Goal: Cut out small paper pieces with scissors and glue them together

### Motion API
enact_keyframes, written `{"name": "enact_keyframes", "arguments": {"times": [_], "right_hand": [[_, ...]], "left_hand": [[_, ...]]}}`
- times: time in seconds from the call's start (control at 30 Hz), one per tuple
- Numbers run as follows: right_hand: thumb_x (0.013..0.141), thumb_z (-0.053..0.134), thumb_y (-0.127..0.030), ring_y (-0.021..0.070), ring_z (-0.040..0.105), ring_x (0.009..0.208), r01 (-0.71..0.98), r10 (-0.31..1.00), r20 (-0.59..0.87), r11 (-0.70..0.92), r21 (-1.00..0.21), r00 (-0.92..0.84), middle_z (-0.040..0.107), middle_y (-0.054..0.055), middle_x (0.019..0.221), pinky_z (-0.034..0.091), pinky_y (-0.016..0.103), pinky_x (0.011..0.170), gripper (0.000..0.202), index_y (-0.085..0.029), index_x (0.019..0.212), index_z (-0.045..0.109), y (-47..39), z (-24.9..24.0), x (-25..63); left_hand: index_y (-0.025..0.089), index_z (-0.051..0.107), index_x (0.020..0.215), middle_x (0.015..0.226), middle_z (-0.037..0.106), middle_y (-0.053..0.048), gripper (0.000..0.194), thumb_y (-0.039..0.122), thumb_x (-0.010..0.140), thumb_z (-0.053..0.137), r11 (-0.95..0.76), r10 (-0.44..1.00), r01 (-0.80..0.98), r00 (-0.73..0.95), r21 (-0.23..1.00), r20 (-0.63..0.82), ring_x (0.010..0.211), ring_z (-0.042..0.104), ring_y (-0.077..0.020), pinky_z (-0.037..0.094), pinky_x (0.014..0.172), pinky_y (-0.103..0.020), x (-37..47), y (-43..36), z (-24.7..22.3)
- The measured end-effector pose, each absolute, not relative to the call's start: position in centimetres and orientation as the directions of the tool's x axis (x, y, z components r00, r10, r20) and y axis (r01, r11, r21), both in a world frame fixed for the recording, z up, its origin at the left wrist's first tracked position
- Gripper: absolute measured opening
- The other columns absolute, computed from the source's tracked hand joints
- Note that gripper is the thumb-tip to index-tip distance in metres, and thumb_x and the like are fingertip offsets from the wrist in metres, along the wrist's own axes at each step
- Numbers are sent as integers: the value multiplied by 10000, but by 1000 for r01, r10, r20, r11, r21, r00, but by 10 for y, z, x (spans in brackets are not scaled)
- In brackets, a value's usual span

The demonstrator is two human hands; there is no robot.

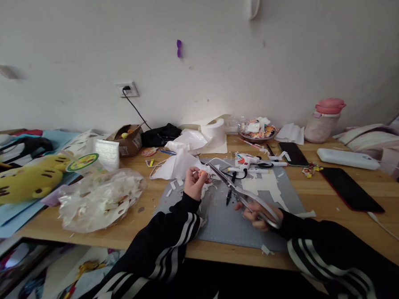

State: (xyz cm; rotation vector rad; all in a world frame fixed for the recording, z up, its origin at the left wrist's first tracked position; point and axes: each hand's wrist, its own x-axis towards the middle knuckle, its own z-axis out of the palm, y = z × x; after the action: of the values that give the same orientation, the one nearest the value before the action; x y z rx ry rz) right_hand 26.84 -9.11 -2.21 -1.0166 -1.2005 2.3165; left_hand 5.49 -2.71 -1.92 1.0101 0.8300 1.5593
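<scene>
Above a grey cutting mat (pixel 220 224), my left hand (pixel 194 183) pinches a small orange-and-white piece (pixel 202 172) between thumb and fingers. My right hand (pixel 259 213) is wrapped round the grey-white handles of a large pair of scissors (pixel 245 196). The scissor blades point up and left, with their tips close to the small piece; whether they touch it I cannot tell. White paper scraps (pixel 263 186) lie on the mat, beside a black pen (pixel 229 197) and a white-and-orange glue gun (pixel 245 160).
A clear plastic bag (pixel 102 201) of scraps and a yellow plush toy (pixel 27 181) lie at the left. Behind the mat are a white roll (pixel 214 133) and a bowl of scraps (pixel 257 129). Two phones (pixel 352 189), a white power bank (pixel 349 158) and a pink bottle (pixel 323 120) are at the right.
</scene>
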Motion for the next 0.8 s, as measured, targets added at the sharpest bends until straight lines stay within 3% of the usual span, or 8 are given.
{"name": "enact_keyframes", "arguments": {"times": [0.17, 0.3, 0.37, 0.43, 0.5, 0.6, 0.8], "right_hand": [[639, 618, -596, -7, 117, 290, -11, 592, -439, -604, -797, -676, 288, -147, 464, 57, 161, 315, 480, -208, 892, 492, -87, -20, 270], [598, 631, -582, 11, 138, 293, 58, 662, -481, -553, -831, -575, 293, -150, 454, 97, 171, 311, 491, -213, 883, 478, -85, -17, 270], [601, 644, -519, 32, 220, 315, 146, 772, -436, -418, -896, -463, 328, -134, 462, 173, 185, 331, 429, -211, 853, 485, -83, -18, 272], [608, 654, -436, 74, 378, 410, 312, 911, -275, -177, -934, -307, 437, -81, 516, 299, 223, 409, 324, -206, 785, 510, -80, -20, 275], [613, 655, -358, 129, 492, 553, 541, 981, -75, 33, -840, -177, 528, -23, 591, 388, 276, 538, 218, -205, 712, 535, -76, -23, 279], [633, 632, -307, 198, 566, 676, 780, 991, 46, 125, -614, -122, 588, 30, 641, 429, 332, 660, 129, -206, 701, 588, -73, -24, 282], [682, 602, -315, 264, 610, 919, 906, 978, 116, 207, -369, -176, 662, 112, 929, 465, 359, 832, 257, -167, 880, 674, -72, -26, 281]], "left_hand": [[203, 412, 775, 559, 548, 77, 533, 434, 490, 798, -181, 983, -376, -59, 909, 171, 430, 491, -67, 441, 458, -204, 56, -30, -14], [190, 468, 829, 562, 551, 75, 567, 443, 457, 813, -161, 987, -347, -50, 924, 153, 428, 492, -64, 431, 461, -199, 57, -30, -14], [192, 458, 841, 557, 552, 76, 603, 453, 437, 822, -166, 986, -340, -72, 926, 151, 419, 490, -69, 422, 451, -200, 58, -30, -15], [195, 434, 811, 556, 549, 74, 618, 468, 421, 828, -175, 984, -339, -93, 924, 152, 415, 479, -68, 407, 437, -197, 58, -29, -17], [191, 426, 758, 557, 536, 72, 607, 489, 415, 828, -181, 983, -326, -93, 928, 159, 422, 458, -58, 385, 426, -185, 58, -30, -17], [171, 470, 702, 565, 519, 64, 556, 509, 434, 822, -204, 979, -282, -36, 937, 202, 457, 435, -46, 357, 436, -174, 58, -31, -15], [159, 566, 723, 609, 562, 37, 539, 553, 445, 806, -203, 967, -214, 109, 956, 229, 535, 461, -64, 372, 518, -198, 59, -35, -13]]}}
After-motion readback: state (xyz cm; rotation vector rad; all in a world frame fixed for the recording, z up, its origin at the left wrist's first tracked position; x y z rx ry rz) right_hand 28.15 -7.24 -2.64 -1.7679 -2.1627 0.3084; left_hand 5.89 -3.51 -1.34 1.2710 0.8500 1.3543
